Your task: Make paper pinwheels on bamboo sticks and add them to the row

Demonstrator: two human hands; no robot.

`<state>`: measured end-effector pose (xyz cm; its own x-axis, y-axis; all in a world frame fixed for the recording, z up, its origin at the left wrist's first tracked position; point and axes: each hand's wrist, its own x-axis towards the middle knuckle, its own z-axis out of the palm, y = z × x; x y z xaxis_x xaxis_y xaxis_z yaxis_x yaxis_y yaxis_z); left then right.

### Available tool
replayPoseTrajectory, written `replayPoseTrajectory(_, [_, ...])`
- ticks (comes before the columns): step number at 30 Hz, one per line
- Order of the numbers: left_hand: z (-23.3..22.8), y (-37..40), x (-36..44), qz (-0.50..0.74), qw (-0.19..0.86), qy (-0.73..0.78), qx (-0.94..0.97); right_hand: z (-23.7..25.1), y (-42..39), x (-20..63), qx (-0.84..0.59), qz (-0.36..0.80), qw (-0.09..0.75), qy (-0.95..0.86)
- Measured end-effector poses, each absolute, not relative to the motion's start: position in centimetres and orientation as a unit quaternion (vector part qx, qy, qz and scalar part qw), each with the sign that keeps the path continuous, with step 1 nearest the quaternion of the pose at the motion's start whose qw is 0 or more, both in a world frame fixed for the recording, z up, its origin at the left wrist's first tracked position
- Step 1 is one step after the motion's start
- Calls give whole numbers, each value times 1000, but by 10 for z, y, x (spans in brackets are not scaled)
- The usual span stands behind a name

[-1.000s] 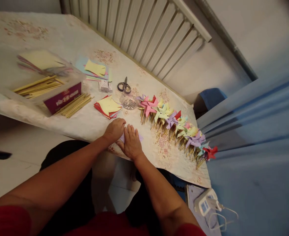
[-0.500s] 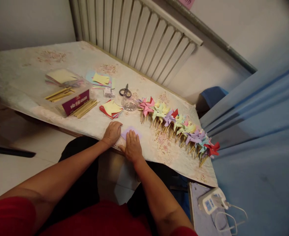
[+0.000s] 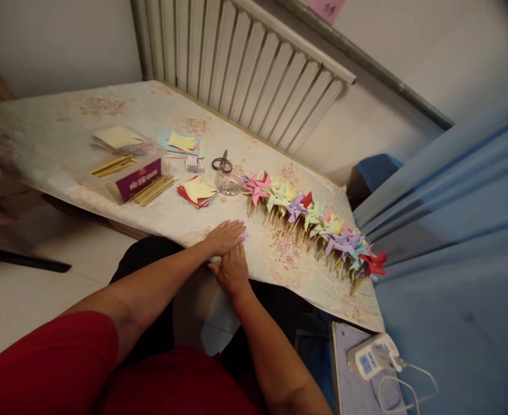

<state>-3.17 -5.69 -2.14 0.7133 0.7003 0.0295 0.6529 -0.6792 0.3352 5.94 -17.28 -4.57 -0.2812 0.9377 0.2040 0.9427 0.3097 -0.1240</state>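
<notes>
Small lilac paper square lies at near table edge, mostly hidden under left hand, w/ only a corner showing. Left palm flat, fingers spread, pressing. Right hand flat beside, gripping nothing.

Head-worn view, steeply down, near table

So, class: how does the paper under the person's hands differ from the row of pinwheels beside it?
The purple paper lies flat, mostly hidden under the left hand; the pinwheels are folded and fixed on wooden sticks. The paper is one colour; the pinwheels mix pink, green, purple, yellow and red. Both rest on the table.
</notes>
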Motion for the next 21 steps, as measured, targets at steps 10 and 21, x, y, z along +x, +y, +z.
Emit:
replayPoseTrajectory(10, [-20,-46,-60,59,122,373,918,-41,-172,58,-596,-13,123,-794])
replayPoseTrajectory(21, [-29,-52,-73,84,86,391,912,-48,-191,63,-602,-16,114,-790])
